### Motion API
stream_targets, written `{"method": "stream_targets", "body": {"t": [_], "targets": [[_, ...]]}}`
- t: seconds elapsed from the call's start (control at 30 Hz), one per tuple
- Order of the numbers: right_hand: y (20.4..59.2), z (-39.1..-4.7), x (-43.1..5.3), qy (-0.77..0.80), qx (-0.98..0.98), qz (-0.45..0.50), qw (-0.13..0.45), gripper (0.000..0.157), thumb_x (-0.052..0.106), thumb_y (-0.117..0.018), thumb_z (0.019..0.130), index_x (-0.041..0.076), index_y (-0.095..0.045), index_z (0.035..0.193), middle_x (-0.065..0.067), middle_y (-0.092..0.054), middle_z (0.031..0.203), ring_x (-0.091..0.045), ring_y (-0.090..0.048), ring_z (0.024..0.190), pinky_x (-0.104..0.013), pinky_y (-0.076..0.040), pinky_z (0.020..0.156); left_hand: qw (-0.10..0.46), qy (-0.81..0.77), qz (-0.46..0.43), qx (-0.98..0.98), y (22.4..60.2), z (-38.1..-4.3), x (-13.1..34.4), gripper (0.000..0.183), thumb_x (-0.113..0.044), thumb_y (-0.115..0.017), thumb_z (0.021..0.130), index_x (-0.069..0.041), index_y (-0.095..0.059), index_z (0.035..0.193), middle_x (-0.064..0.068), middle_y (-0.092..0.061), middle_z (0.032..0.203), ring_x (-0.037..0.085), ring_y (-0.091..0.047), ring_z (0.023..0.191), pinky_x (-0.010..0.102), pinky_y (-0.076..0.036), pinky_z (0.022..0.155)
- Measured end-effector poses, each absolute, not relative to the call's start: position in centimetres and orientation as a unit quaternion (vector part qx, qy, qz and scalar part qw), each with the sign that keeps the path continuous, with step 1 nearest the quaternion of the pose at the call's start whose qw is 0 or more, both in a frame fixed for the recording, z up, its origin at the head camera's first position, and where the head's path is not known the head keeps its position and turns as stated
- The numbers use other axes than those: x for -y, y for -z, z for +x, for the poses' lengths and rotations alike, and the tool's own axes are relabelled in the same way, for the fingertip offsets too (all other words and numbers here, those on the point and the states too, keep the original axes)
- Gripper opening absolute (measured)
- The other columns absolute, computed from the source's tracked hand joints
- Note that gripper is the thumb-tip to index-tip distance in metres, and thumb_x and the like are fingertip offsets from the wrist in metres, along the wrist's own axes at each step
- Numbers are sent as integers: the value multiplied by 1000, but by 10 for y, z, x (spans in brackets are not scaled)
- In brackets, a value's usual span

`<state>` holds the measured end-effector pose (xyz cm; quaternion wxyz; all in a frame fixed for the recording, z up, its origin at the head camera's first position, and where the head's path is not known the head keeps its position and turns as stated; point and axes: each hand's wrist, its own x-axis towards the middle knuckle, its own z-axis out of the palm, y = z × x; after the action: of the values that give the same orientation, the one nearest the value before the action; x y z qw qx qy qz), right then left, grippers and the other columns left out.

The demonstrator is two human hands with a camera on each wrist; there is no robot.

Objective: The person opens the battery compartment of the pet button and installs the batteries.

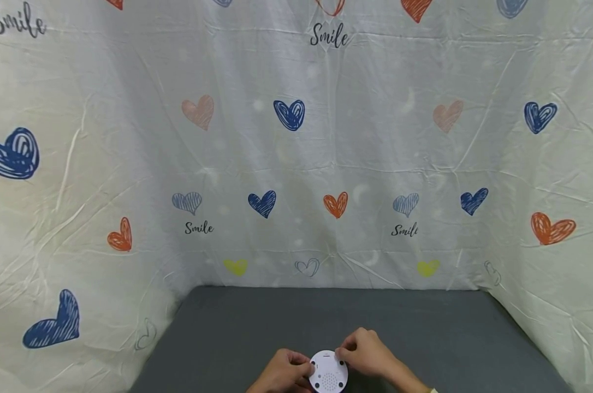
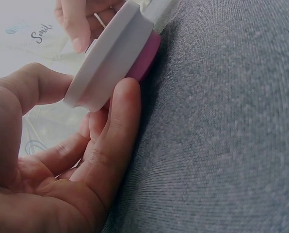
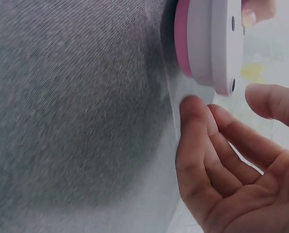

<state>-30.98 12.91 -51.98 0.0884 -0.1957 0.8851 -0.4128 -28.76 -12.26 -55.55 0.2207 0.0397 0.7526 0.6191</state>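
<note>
A round white device (image 1: 328, 372) lies with its flat face up on the grey surface. That face has dark round feet and a patch of small holes, possibly a speaker grille. From the side, its white body (image 2: 110, 56) has a stepped rim and a pink part underneath, against the cloth. My left hand (image 1: 288, 373) pinches the device's left edge, thumb on the upper face and fingers below. My right hand (image 1: 367, 353) is at the upper right edge. In the right wrist view the right hand's fingers (image 3: 195, 114) are loosely bent, with a small gap to the device.
Dark grey cloth (image 1: 257, 316) covers the work surface. Behind it and on both sides hangs a pale curtain (image 1: 365, 142) printed with hearts and the word "Smile". The curtain meets the far edge of the surface.
</note>
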Motion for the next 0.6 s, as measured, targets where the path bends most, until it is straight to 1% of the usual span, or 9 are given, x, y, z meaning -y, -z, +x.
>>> {"method": "stream_targets", "body": {"t": [0.1, 0.27, 0.43, 0.6], "targets": [[519, -307, -134, 435, -876, -178, 110, 15, 27, -71, 90, 17, -79, 82, 1, -69, 64, -14, -64, 54, -31, -51, 44, 218, -620, 39, -753, 556, -288, 122, 23, -12, -65, 89, 3, -72, 104, 9, -74, 84, 18, -73, 69, 31, -60, 63], [521, -304, -139, 474, -856, -158, 136, 13, 22, -72, 89, 12, -77, 84, -4, -70, 68, -17, -67, 57, -35, -56, 47, 214, -620, 39, -753, 555, -288, 122, 24, -11, -65, 88, 5, -72, 105, 10, -73, 84, 18, -73, 67, 32, -60, 63], [526, -301, -143, 494, -838, -164, 166, 10, 16, -72, 89, 8, -77, 88, -6, -72, 72, -18, -69, 59, -34, -57, 50, 217, -619, 36, -754, 556, -289, 122, 25, -12, -65, 89, 5, -71, 106, 10, -73, 85, 18, -73, 68, 31, -60, 63], [531, -298, -143, 527, -811, -167, 191, 13, 13, -73, 88, 2, -75, 95, -8, -72, 73, -18, -70, 61, -33, -58, 52, 217, -619, 34, -754, 556, -289, 121, 25, -12, -65, 89, 5, -71, 107, 10, -73, 85, 17, -73, 68, 30, -60, 62]]}}
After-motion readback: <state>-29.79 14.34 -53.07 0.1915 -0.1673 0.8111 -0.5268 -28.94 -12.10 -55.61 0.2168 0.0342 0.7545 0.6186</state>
